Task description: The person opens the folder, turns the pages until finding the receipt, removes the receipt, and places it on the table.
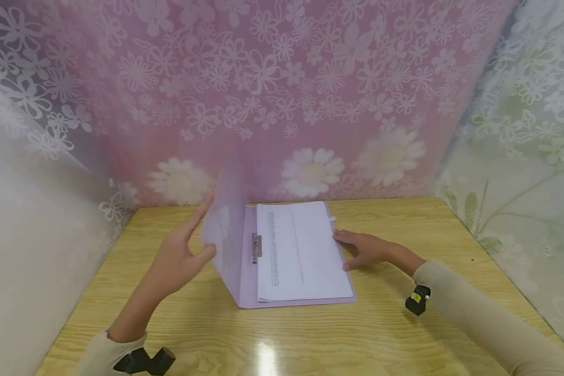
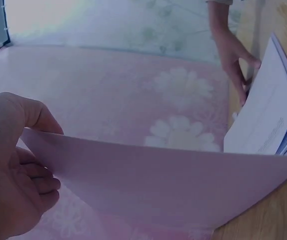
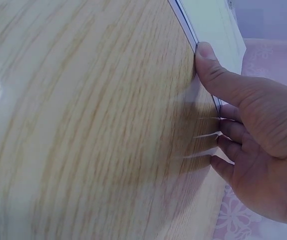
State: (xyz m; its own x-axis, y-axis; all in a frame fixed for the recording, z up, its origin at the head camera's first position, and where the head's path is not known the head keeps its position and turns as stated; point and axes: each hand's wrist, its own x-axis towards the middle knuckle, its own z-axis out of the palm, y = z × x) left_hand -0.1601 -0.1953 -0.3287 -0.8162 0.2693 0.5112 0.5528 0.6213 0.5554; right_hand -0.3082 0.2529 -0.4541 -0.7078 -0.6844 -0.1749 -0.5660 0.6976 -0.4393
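Note:
A light purple clip folder (image 1: 249, 300) lies spread on the table, with its front cover (image 1: 227, 230) standing upright on the left. Printed white sheets (image 1: 305, 250) lie inside, beside a metal clip (image 1: 256, 248). My left hand (image 1: 176, 261) pinches the cover's outer edge; in the left wrist view the thumb is on one side of the cover (image 2: 158, 185) and the curled fingers on the other. Along the folder's right edge rests my right hand (image 1: 366, 248), its thumb (image 3: 206, 51) and fingertips touching that edge without curling round it.
The wooden table (image 1: 310, 339) reaches back to a pink flowered curtain (image 1: 286, 104). Pale flowered sheets hang on the left (image 1: 37, 209) and right (image 1: 536, 183). A small white tab (image 1: 332, 219) sticks out of the folder's right side.

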